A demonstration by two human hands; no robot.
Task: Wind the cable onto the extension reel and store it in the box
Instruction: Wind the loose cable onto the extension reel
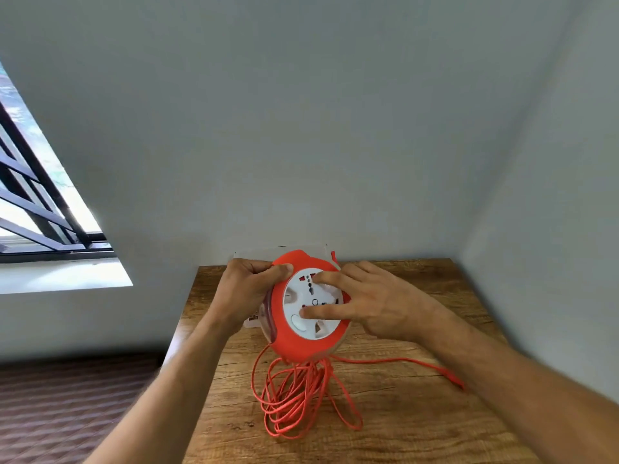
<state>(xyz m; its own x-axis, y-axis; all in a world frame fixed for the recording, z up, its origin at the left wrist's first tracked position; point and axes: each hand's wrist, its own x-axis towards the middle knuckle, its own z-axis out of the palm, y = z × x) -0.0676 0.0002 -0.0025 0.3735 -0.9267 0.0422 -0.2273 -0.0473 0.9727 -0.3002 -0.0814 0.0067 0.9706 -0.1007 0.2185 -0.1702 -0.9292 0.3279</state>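
An orange extension reel (294, 343) with a round white socket face is held above the wooden table (402, 413), tilted toward me. My left hand (249, 283) grips its upper left rim, fingers curled round the edge. My right hand (368, 303) lies on the white face with straight fingers pressing on it. Loose loops of orange cable (294, 400) hang from the reel's underside and pile on the table; one strand runs off to the right under my right forearm. A clear plastic box (249, 257) stands behind the reel, mostly hidden.
The table sits in a corner, with grey walls behind and to the right. Its left edge drops to a dark patterned floor (67, 413). A barred window (33, 195) is at the far left.
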